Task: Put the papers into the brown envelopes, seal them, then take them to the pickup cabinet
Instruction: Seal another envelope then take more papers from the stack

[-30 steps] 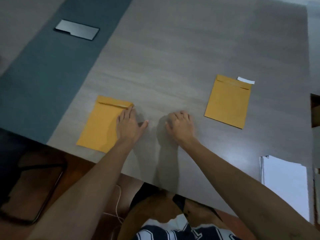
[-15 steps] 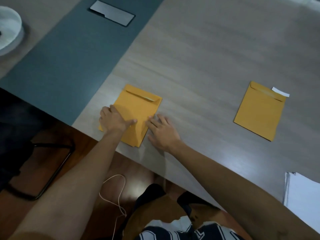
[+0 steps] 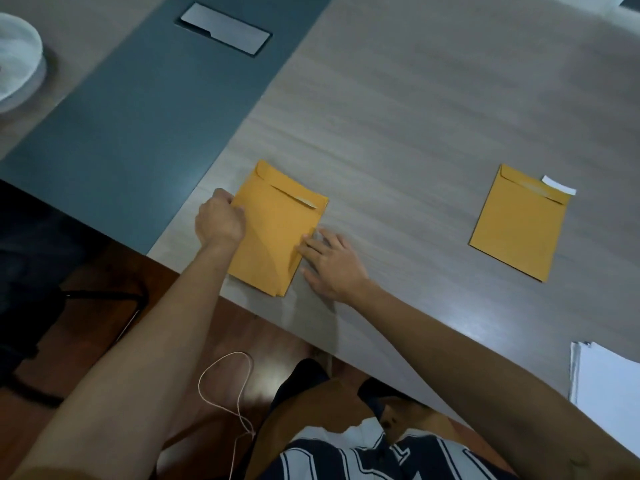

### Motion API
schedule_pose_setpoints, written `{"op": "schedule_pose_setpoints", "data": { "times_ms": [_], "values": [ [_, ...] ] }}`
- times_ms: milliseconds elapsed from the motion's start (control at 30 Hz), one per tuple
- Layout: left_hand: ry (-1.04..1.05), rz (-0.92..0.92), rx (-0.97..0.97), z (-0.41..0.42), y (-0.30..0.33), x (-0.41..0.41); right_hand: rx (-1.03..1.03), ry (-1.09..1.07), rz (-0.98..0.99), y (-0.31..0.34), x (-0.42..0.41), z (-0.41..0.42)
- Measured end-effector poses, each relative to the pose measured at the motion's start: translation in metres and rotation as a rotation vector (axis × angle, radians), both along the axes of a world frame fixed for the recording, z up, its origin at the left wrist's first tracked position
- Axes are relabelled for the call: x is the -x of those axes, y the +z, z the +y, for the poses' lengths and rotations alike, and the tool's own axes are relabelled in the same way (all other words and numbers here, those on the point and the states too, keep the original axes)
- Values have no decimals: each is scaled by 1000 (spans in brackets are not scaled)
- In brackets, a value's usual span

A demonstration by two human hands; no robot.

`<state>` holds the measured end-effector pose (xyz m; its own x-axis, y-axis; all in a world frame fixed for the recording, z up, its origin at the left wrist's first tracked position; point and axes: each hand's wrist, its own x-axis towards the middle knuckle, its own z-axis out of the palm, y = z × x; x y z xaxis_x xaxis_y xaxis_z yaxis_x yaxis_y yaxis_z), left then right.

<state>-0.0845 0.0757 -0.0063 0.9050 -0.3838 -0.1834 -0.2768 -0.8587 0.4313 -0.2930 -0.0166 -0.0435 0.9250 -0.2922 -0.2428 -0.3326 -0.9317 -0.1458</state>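
The near brown envelope (image 3: 277, 226) lies flat on the table (image 3: 433, 116) close to its front edge, around seven o'clock in the view, its long axis running from the flap end at twelve o'clock down to the closed end at six, tipped a little clockwise. Its flap looks folded down but lifting at the right corner; whether it is stuck I cannot tell.

The left hand (image 3: 220, 221) sits at the envelope's nine o'clock edge, curled into a loose fist with the fingers tucked at or under that edge; it seems to pinch the paper, though the pinch itself is hidden. The right hand (image 3: 332, 263) lies at the four o'clock side, palm down and fingers spread flat, fingertips (image 3: 306, 242) touching the right edge of the envelope, gripping nothing.

Both hands bracket this envelope, the left one closer to a real hold, so my judgement is that the lift or squaring-up turns on the left edge while the right steadies.

A second brown envelope (image 3: 519, 223) lies well apart at three o'clock, a white slip (image 3: 558, 185) poking from its flap end. The white papers (image 3: 606, 393) rest at the table's near edge, about four o'clock, nearer the right arm
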Motion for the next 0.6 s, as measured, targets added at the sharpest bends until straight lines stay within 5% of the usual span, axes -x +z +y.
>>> {"op": "schedule_pose_setpoints", "data": {
  "times_ms": [133, 267, 600],
  "values": [
    [-149, 100, 79, -15, 12, 6, 9, -162, -442, 3, 19, -9],
    [-365, 214, 93, -42, 12, 28, 112, -469, -600, 18, 50, -34],
    [-776, 372, 12, -116, -16, 162, 7, -887, -235, 16, 185, -46]
  ]
}}
